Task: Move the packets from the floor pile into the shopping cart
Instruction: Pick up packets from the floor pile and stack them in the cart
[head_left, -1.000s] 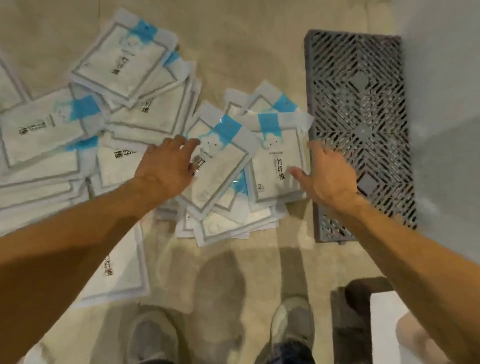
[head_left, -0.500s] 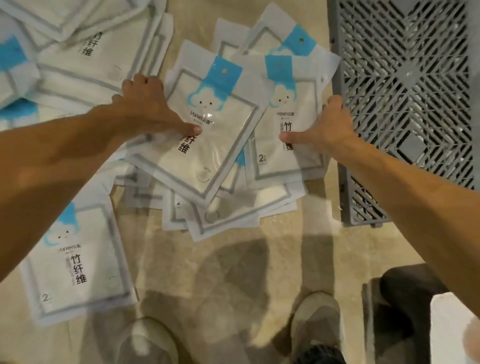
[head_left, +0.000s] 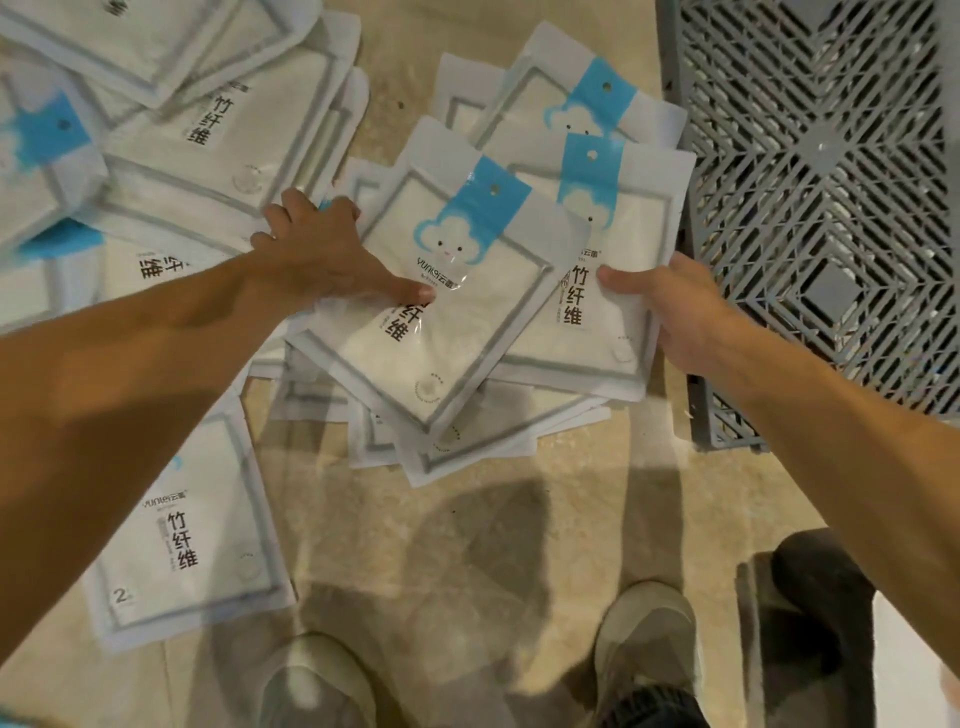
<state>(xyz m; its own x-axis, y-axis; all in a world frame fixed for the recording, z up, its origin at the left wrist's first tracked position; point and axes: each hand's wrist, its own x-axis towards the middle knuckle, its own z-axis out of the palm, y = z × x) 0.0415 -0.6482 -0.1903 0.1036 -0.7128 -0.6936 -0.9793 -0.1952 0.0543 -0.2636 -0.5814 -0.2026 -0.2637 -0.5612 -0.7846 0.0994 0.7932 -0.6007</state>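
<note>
Early stage: many packets (head_left: 171, 135) on floor (head_left: 467, 545). Left hand (head_left: 317, 254) and right hand (head_left: 675, 306) pinching stack (head_left: 467, 332) edges; cart unseen.

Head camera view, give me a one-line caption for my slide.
Both hands, left hand and right hand, grip a small stack of packets on the floor beside a grey lattice panel.
</note>
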